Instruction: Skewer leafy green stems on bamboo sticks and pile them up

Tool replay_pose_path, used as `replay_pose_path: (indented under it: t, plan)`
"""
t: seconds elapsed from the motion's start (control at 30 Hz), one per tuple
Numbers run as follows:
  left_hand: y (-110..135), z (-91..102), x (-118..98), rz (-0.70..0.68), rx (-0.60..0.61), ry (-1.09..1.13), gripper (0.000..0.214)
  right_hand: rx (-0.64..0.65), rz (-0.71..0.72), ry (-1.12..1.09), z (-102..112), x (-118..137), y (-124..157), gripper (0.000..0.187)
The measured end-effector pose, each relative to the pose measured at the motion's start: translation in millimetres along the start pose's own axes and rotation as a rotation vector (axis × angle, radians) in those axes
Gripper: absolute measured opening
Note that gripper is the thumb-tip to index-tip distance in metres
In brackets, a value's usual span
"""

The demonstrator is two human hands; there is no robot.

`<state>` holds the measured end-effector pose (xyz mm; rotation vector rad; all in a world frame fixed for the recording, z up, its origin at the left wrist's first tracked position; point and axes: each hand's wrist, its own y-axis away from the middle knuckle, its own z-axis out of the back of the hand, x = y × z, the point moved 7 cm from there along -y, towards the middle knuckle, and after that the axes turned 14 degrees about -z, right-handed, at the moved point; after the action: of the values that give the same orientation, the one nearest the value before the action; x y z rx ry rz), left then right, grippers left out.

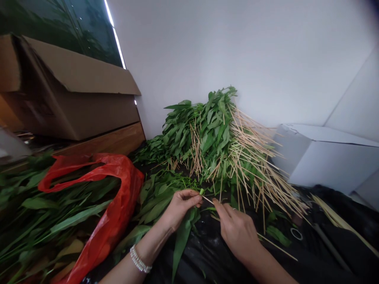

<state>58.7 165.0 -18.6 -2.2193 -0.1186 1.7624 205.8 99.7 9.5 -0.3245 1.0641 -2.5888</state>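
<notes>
My left hand (184,206) pinches a green leaf (181,244), which hangs below the fingers. A small light-green rolled or cut end (201,191) sticks up at the fingertips. Closed around a thin wooden skewer (207,200), my right hand (237,230) points its tip toward the left fingertips. Whether the skewer pierces the leaf cannot be made out. Just beyond the hands lie loose leaves (160,193). Behind them rises a heap of leaves (211,134) with many skewers (251,157) jutting out to the right.
A red plastic bag (127,189) and long leafy stems (29,221) lie at the left. An open cardboard box (97,110) stands behind them. At right are a white box (334,157) and a pale ring (296,234). Black plastic sheeting (207,252) covers the surface beneath my hands.
</notes>
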Motion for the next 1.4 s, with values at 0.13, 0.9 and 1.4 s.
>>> replay_pose_path:
  t: [0.13,0.9,1.4]
  plan:
    - [1,-1.4,2,0.017,0.035,0.003,0.021,0.012,0.003,0.018,-1,2,3,0.036]
    - [-2,-6.9,7,-0.055,0.041,-0.168,0.033,-0.018,-0.097,-0.081,7,-12,-8,0.027]
    - [3,-31.2,12,-0.343,0.419,-0.812,0.031,0.022,-0.032,-0.091,5,0,-5,0.026]
